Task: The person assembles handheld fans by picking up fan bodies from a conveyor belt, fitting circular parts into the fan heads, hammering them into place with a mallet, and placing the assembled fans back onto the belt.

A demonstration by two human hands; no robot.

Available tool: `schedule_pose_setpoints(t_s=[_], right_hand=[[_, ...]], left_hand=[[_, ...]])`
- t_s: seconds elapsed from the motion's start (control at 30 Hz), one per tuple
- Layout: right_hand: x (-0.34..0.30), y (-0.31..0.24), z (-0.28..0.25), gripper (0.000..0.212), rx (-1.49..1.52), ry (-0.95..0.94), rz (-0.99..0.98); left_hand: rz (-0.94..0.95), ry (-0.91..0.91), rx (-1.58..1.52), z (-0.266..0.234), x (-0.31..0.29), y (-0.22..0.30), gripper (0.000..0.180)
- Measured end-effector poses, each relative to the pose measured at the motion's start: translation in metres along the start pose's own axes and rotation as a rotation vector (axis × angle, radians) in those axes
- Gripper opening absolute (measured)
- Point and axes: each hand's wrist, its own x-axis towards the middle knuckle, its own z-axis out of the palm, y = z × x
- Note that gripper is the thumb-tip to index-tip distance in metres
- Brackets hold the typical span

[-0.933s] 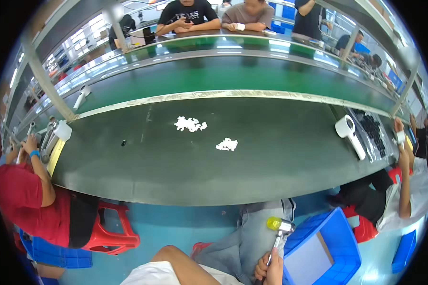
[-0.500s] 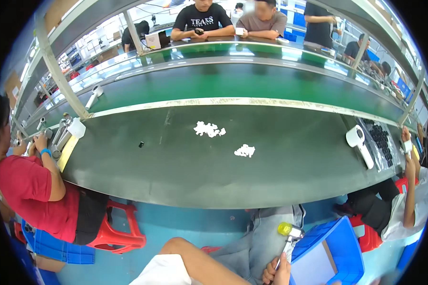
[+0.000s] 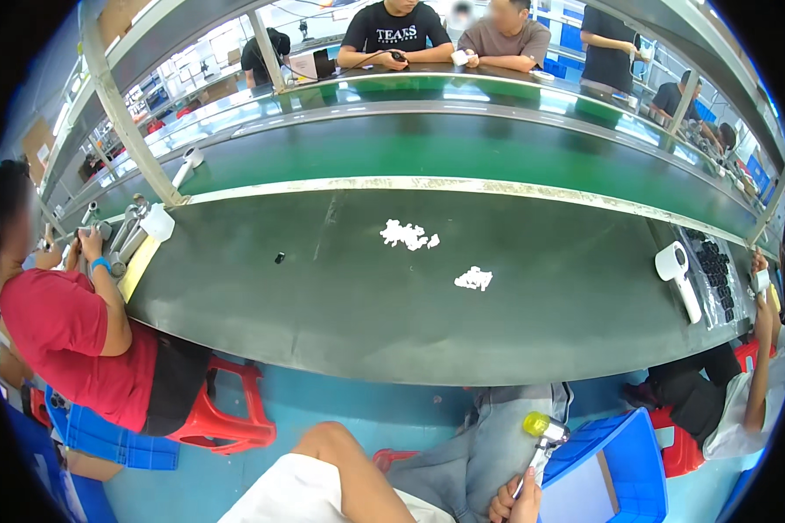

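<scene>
In the head view, one right hand was curled around the handle of one grey tool with a yellow cap, held low by the knee beside one blue bin. The left hand was out of sight. Two white clusters and one white handheld device lay on the dark bench.

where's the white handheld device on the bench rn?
Head view, right side: the white handheld device lies on the dark green bench top, just left of the tray of small black parts.
</scene>
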Motion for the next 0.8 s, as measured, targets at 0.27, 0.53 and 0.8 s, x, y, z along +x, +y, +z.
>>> schedule_pose_setpoints(t_s=[0.27, 0.53, 0.8], right_hand=[[-0.002, -0.007, 0.000, 0.041, -0.008, 0.008, 0.006], [0.005, -0.001, -0.012, 0.041, -0.102, -0.012, -0.071], [0.003, -0.007, -0.005, 0.042, -0.109, 0.030, 0.016]], left_hand=[[0.044, -0.186, -0.162, -0.020, 0.017, -0.015, 0.051], [-0.592, 0.087, 0.227, -0.121, 0.029, -0.137, 0.053], [-0.612, 0.100, 0.194, -0.115, 0.033, -0.126, 0.056]])
